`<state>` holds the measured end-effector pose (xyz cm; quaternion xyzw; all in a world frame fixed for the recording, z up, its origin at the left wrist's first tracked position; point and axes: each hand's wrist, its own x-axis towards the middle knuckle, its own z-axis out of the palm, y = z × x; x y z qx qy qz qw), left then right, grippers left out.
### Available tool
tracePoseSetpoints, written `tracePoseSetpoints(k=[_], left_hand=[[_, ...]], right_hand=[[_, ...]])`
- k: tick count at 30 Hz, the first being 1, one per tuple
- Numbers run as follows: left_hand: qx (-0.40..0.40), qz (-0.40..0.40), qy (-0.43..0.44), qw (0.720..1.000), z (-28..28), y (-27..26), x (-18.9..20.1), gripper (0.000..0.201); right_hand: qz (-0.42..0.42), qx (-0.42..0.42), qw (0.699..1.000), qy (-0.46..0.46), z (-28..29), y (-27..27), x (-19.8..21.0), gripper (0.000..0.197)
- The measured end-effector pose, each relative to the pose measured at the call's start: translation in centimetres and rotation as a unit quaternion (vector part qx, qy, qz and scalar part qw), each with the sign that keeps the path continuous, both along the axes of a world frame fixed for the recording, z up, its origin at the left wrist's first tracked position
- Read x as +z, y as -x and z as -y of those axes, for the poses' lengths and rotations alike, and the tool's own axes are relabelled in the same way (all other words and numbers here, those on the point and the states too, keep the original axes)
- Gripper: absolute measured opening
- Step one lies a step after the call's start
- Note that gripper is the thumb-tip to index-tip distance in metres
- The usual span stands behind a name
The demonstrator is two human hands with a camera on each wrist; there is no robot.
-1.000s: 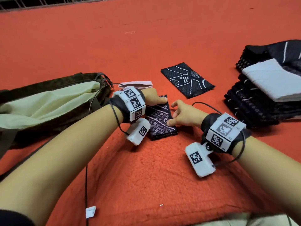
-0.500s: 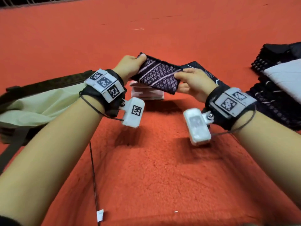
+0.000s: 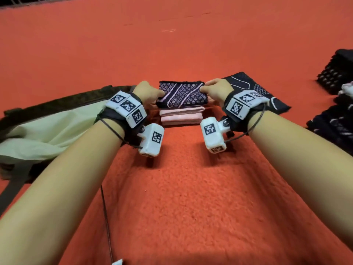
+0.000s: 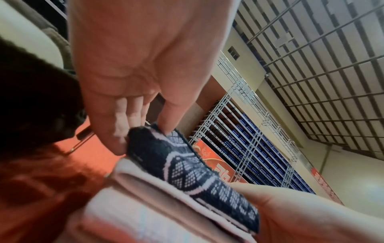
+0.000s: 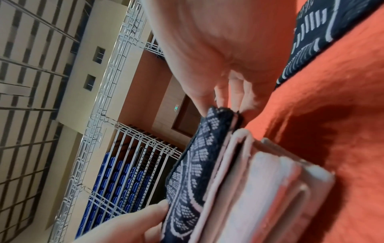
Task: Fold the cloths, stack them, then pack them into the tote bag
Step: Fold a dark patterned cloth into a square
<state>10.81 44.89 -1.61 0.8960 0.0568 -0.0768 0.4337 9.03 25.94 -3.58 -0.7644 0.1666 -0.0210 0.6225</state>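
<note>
Orange fuzzy carpet (image 3: pixel 183 188) is covering the whole floor, and beyond it the wrist views are showing white metal railings (image 4: pixel 245 148) in front of rows of blue seats (image 5: pixel 116 177).

Both hands are holding a folded dark navy knit cloth with pale diamond and stripe patterning (image 3: pixel 181 95) — one at each short end. The left hand (image 3: pixel 148 92) is pinching its end between thumb and curled fingers (image 4: pixel 116 128), and the right hand (image 3: pixel 216 91) is doing the same at the opposite end, its fingers (image 5: pixel 234 92) tucked under the edge. The cloth is lying flat on top of a small stack of folded pale pink cloths (image 3: pixel 181 115), which is sitting on the carpet between the two wrists.

Just right of the stack, partly behind the right wrist, a flat dark cloth with white line patterns (image 3: pixel 267 92) is lying on the carpet. Farther right, at the frame edge, a pile of dark patterned cloths (image 3: pixel 332 119) is standing well apart from the stack.

To the left, an olive tote bag with a pale green lining (image 3: pixel 44 131) is lying open on its side — its mouth is facing the stack.
</note>
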Motion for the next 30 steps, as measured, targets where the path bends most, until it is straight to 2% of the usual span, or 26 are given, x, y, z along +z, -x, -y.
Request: tracePoseSetpoints(k=[5, 9, 12, 15, 18, 19, 21, 24, 27, 30], left_hand=[[-0.005, 0.002, -0.001, 1.000, -0.7, 1.4, 0.4, 0.011], [-0.002, -0.002, 0.007, 1.000, -0.8, 2.5, 0.4, 0.025], [0.002, -0.002, -0.006, 1.000, -0.6, 3.0, 0.2, 0.032], [-0.015, 0.082, -0.109, 0.991, 0.2, 3.4, 0.1, 0.050], [-0.106, 0.201, -0.179, 0.957, 1.4, 4.2, 0.3, 0.055], [-0.136, 0.198, -0.193, 0.952, 1.9, 4.2, 0.1, 0.056], [-0.164, 0.124, -0.233, 0.950, 2.7, 4.2, -0.5, 0.060], [-0.172, 0.028, -0.263, 0.949, 3.3, 4.2, -1.4, 0.064], [-0.175, -0.001, -0.261, 0.949, 3.2, 4.0, -1.8, 0.064], [-0.176, -0.024, -0.265, 0.948, 3.2, 3.7, -1.8, 0.064]], right_hand=[[0.005, 0.012, 1.000, 0.025, 0.6, 0.4, -1.0, 0.009], [0.020, 0.013, 0.999, 0.044, 0.7, 1.4, -1.4, 0.019], [0.036, 0.014, 0.994, 0.106, 0.6, 1.6, -1.6, 0.026], [0.055, 0.038, 0.979, 0.193, 0.2, 2.1, -1.4, 0.035], [0.066, 0.064, 0.964, 0.250, 0.0, 2.6, -1.1, 0.032], [0.066, 0.067, 0.963, 0.254, 0.0, 2.6, -1.1, 0.030], [0.063, 0.077, 0.961, 0.258, 0.0, 2.5, -1.2, 0.031], [0.070, 0.094, 0.948, 0.296, -0.1, 2.5, -1.3, 0.045], [0.113, 0.152, 0.922, 0.339, -0.5, 2.7, -1.3, 0.050], [0.062, 0.208, 0.908, 0.357, -0.7, 2.6, -1.5, 0.047]])
